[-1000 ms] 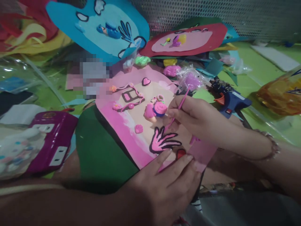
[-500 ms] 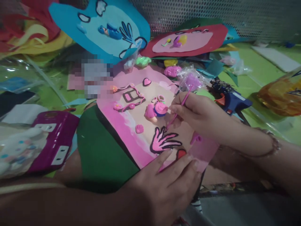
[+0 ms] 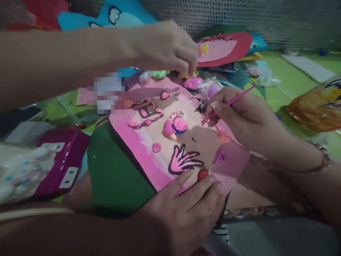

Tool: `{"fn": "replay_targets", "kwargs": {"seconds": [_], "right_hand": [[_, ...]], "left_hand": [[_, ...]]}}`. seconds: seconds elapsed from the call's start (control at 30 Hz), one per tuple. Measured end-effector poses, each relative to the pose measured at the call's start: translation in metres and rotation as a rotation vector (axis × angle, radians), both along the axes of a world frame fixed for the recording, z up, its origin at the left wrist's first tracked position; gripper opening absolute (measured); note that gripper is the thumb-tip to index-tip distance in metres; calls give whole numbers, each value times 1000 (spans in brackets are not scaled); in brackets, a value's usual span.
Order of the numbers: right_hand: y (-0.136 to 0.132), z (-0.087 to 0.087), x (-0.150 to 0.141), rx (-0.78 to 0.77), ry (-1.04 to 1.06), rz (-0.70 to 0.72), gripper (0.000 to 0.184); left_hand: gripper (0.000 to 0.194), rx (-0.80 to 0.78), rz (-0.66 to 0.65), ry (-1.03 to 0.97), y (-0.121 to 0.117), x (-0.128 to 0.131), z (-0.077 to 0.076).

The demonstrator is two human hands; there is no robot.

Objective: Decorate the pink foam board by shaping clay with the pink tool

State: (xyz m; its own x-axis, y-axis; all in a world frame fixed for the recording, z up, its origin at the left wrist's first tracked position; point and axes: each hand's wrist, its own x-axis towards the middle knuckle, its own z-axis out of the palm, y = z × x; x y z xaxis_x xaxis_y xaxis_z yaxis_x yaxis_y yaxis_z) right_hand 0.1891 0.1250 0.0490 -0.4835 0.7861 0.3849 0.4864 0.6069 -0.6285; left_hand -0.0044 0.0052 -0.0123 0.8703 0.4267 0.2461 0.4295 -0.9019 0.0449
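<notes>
A pink and beige craft board [image 3: 160, 156] with clay shapes lies on a green sheet [image 3: 114, 177]. My left hand [image 3: 186, 209] lies flat on the board's near edge, fingers stretched beside a pink hand shape [image 3: 182, 161] and a small red piece [image 3: 203, 174]. My right hand [image 3: 239, 117] is closed on a thin pink tool [image 3: 237, 97], its tip lifted just above the board's right side. A pink and blue clay figure [image 3: 177, 125] sits mid-board. Another person's hand [image 3: 167, 48] reaches in from the left above the far edge, fingers pinched.
A magenta case [image 3: 64, 160] lies at the left. A red card [image 3: 226, 48] and blue card [image 3: 117, 16] lean against a perforated wall behind. Bags of clay [image 3: 209, 89] lie past the board. An orange wrapped object [image 3: 317, 110] sits at the right on the green floor.
Another person's arm has come in from the left across the top. My right hand has lifted the pink tool off the board and swung it to point right. My left hand has stayed put.
</notes>
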Motion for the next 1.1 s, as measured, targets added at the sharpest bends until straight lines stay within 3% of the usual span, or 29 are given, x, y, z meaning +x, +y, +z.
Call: {"fn": "replay_targets", "kwargs": {"seconds": [0.13, 0.23, 0.43, 0.63, 0.77, 0.9, 1.03, 1.1], "right_hand": [[-1, 4, 5, 217, -219, 228, 19], [-3, 3, 5, 247, -373, 331, 16], [-2, -8, 1, 162, -514, 348, 22], [-1, -20, -2, 362, -696, 367, 19], [-2, -9, 3, 426, -684, 250, 17], [9, 6, 20, 472, -668, -49, 18], [28, 6, 41, 493, -688, -278, 19], [34, 4, 47, 483, -713, -326, 18]], "left_hand": [[47, 2, -13, 60, 1, -1, 3], [47, 5, -40, 123, 2, -3, 7], [48, 20, -69, 170, 7, -3, 15], [68, 113, -75, 234, 8, -6, 17], [73, 169, -93, 215, 11, -7, 15], [65, 203, -103, 194, 12, -6, 13], [65, 151, -96, 247, 10, -5, 15], [71, 143, -85, 258, 8, -5, 16]]}}
